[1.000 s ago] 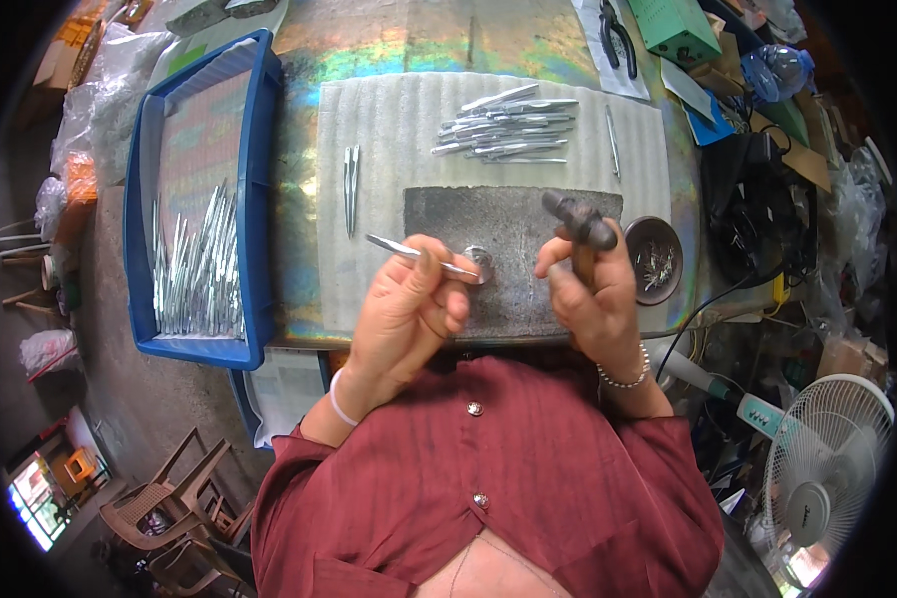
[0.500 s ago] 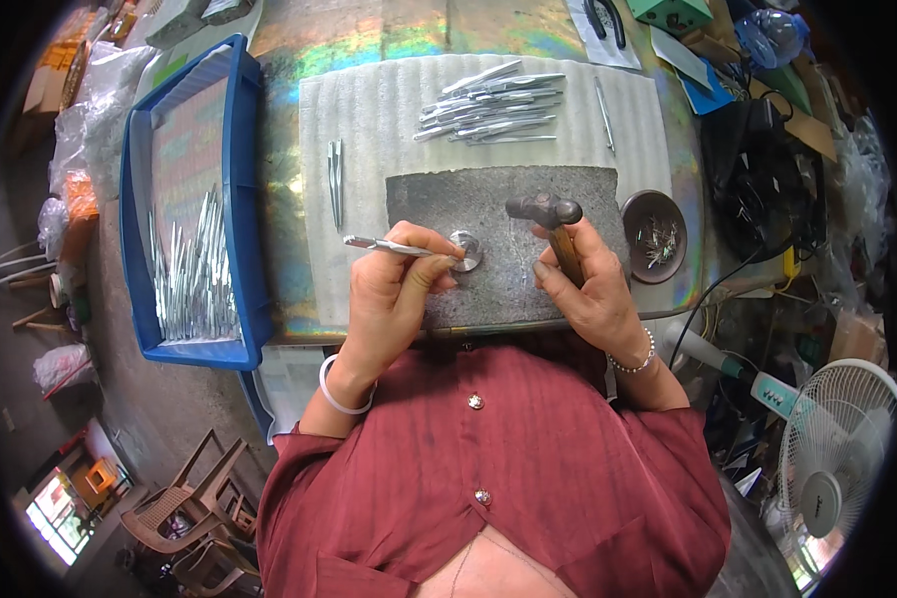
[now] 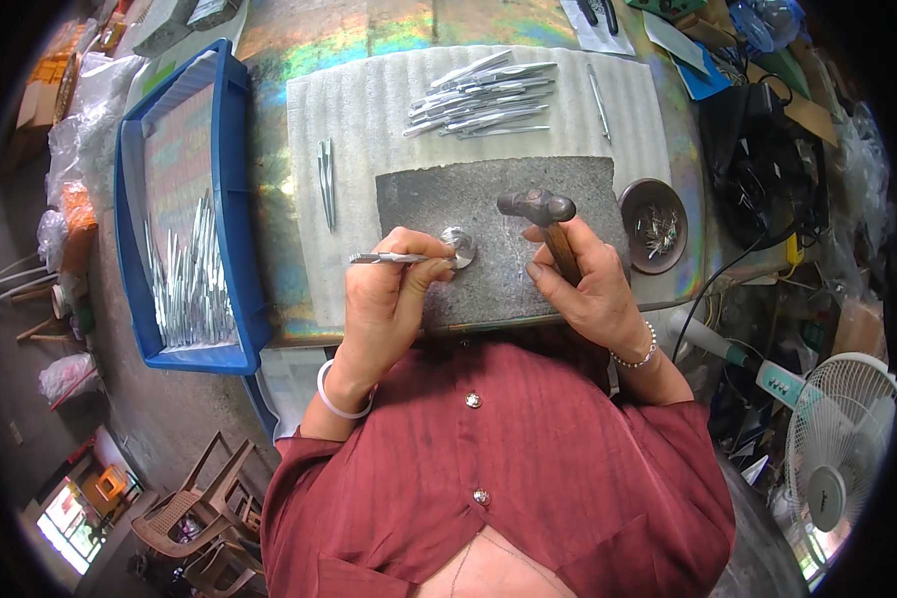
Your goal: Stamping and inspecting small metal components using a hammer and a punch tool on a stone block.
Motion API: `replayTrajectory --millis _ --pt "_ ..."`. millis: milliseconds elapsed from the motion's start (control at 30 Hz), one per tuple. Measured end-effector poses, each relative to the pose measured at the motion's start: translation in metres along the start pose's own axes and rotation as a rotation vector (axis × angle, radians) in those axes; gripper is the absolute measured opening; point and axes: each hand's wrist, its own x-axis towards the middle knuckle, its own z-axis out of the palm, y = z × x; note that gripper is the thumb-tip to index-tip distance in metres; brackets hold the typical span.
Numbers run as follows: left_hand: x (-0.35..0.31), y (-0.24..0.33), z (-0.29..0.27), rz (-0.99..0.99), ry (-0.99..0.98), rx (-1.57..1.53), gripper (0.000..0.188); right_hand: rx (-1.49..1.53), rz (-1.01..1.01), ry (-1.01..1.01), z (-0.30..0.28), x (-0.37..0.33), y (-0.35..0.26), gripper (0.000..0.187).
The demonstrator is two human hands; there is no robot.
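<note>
Pinched between the fingers of my left hand (image 3: 381, 299) is a slim silver metal piece (image 3: 374, 258), held nearly level with its free end to the left. Its other end, partly hidden by my fingertips, is at a small round metal block (image 3: 458, 242) on a dark grey slab (image 3: 424, 194). My right hand (image 3: 593, 294) is wrapped round the wooden handle of a hammer (image 3: 536, 205). The dark hammer head hangs above the slab, to the right of the block and apart from it. Beyond the slab lies a pile of similar silver pieces (image 3: 483, 98).
White foam sheet (image 3: 354, 90) lies under the slab, with a few silver pieces at its left and one (image 3: 599, 102) at its right. A brown bowl (image 3: 632, 199) of tiny metal parts stands right. Left is a blue tray (image 3: 233, 149) of silver pieces; a fan (image 3: 837, 448) stands lower right.
The silver piece in my left hand has turned slightly and now lies more level. The hammer stays raised in nearly the same place. The whole view has shifted a little.
</note>
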Motion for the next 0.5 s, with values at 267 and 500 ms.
replayTrajectory --millis 267,500 --pt "0.003 0.012 0.004 0.27 -0.03 0.435 0.019 0.026 -0.007 -0.035 0.0 0.002 0.001 0.034" --pt "0.004 0.021 0.007 0.35 -0.06 0.612 0.027 0.297 -0.301 -0.145 0.006 0.006 -0.038 0.033"
